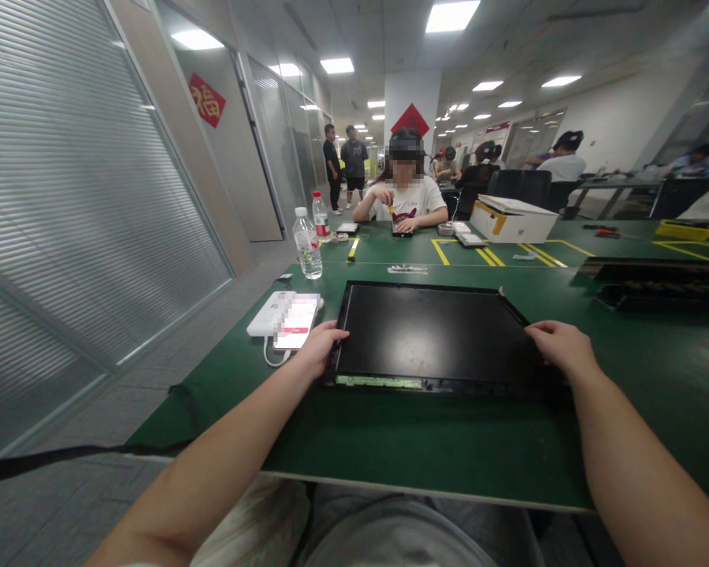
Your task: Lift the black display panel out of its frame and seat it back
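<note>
Through the head view I log, largest first. Green table (425, 453): fills the middle and right of the view. Co-worker (428, 197): seated across it, one hand on a small dark item, the other raised with a yellow-handled tool (391, 210).

Panel (431, 331): black, glossy face up, in a dark frame, at the table's near side between the two hands. I cannot tell whether it rests flat or is slightly raised. Dark parts (679, 283): long, lying to its right, well apart. Box (517, 223): white and yellow, at the far side, right of the co-worker.

Left hand (322, 349): closed on the panel's left edge, thumb on top; other fingers hidden. Right hand (561, 346): gripping the right edge, fingers bent.

Clear bottle (308, 248): upright, beyond the panel's far-left corner; red-capped bottle (320, 216) just behind it. Power bank (265, 315): left of the panel, phone (298, 319) against it. Green strip (381, 383): along the panel's near edge. Cable (270, 356): white, looped at the phone's lower end.
</note>
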Available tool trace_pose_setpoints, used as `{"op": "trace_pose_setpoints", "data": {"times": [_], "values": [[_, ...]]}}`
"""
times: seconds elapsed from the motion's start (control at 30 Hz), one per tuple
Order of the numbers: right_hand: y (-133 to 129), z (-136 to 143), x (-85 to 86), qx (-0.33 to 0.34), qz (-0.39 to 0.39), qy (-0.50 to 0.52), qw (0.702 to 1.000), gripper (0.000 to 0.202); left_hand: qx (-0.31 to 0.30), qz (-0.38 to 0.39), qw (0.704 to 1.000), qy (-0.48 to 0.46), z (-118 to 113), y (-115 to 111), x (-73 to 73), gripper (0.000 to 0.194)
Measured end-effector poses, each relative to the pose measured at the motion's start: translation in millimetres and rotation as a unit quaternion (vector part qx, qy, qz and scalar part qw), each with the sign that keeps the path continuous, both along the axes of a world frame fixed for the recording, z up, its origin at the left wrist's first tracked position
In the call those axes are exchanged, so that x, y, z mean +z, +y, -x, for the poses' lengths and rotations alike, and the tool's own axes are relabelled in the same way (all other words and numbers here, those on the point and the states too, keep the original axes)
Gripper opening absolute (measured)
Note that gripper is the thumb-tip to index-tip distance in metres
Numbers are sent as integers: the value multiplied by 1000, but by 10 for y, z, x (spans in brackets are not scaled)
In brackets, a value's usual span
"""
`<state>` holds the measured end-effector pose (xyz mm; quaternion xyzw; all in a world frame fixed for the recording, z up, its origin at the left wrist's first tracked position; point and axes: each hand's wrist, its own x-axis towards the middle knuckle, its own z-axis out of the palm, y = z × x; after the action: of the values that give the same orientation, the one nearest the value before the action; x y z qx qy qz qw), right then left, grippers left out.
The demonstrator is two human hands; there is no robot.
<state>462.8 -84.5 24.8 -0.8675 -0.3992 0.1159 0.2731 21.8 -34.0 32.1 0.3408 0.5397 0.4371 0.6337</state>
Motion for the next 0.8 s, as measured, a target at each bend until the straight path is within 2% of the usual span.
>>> {"op": "trace_pose_setpoints", "data": {"times": [0.8], "values": [[-27,19,12,2,-10,18,1000,30,3,11,999,-51,4,24,-2,20]]}}
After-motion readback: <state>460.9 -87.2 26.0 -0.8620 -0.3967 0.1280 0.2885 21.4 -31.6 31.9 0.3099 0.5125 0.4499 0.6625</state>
